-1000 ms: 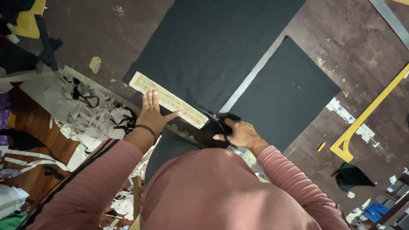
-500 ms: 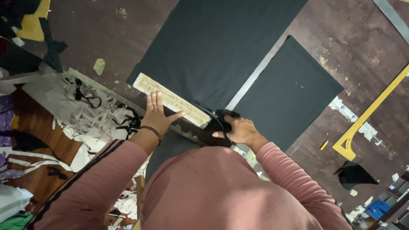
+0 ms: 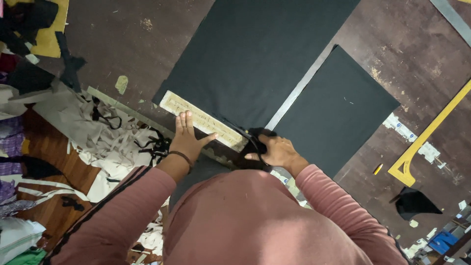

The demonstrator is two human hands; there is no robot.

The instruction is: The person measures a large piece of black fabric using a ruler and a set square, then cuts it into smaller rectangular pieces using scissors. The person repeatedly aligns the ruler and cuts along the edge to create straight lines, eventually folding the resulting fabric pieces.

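In the head view the left hand [image 3: 189,137] lies flat with fingers spread on a pale wooden ruler [image 3: 202,120], which rests along the near edge of a large black fabric sheet [image 3: 260,54] on the brown table [image 3: 122,44]. At the ruler's right end the right hand [image 3: 274,149] is closed around black scissors [image 3: 252,142]; a smaller black piece [image 3: 338,108] lies right of the ruler

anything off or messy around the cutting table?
Yes: fabric and paper scraps spill in a heap off the table edge by the left hand. The black cloth lies flat; the right hand holds black scissors.
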